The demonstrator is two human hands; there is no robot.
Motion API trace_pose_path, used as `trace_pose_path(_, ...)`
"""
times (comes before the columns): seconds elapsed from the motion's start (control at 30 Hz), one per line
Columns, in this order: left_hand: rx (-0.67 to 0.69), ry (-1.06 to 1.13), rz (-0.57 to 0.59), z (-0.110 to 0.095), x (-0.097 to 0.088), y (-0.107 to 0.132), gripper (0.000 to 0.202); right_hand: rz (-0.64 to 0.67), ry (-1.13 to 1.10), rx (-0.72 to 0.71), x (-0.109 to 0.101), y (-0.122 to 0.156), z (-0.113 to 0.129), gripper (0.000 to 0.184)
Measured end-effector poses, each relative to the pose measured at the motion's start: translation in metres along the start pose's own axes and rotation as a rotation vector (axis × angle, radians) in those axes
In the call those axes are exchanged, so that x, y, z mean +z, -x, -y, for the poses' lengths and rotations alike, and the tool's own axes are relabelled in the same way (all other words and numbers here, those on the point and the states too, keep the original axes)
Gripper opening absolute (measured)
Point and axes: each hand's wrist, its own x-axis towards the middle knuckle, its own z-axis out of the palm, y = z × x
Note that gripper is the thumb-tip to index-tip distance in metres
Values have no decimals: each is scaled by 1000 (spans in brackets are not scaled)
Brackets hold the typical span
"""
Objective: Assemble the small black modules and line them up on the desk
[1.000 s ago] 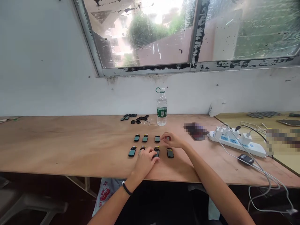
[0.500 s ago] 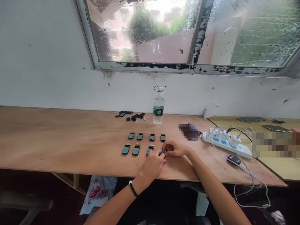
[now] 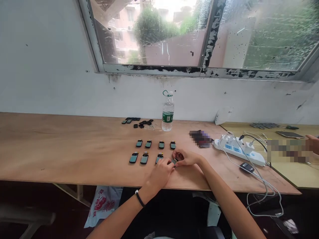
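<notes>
Two rows of small dark screen modules [image 3: 148, 144] lie on the wooden bench [image 3: 74, 149]. The near row shows three of them, one being a module [image 3: 134, 158] at its left end. My left hand [image 3: 160, 173] and my right hand [image 3: 184, 157] meet at the right end of the near row. Both pinch one small dark module [image 3: 174, 161] between their fingertips, just above the bench. That module is mostly hidden by my fingers. A dark band sits on my left wrist.
A water bottle [image 3: 167, 112] stands behind the rows, with a heap of small black parts [image 3: 139, 122] to its left. A white power strip [image 3: 238, 150] with chargers and trailing cables lies to the right, beside a small black device [image 3: 246, 167]. Another person's hand [image 3: 312, 142] shows at the far right.
My right hand came back from the far row to the right end of the near row. My left hand slid right to join it, and both took hold of the module there.
</notes>
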Motion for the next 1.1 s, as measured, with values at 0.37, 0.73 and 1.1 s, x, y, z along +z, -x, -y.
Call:
trace_pose_path(0.37, -74, 23, -61, -9, 7, 1, 14, -59, -53, -72, 4, -3, 5, 22)
trace_pose_path(0.73, -85, 16, -106, -12, 8, 1, 10, -136, 11, -121, 10, -8, 5, 19)
trace_pose_path(1.1, -71, 28, -117, -10, 9, 2, 16, -367, 89, -41, 6, -10, 6, 27)
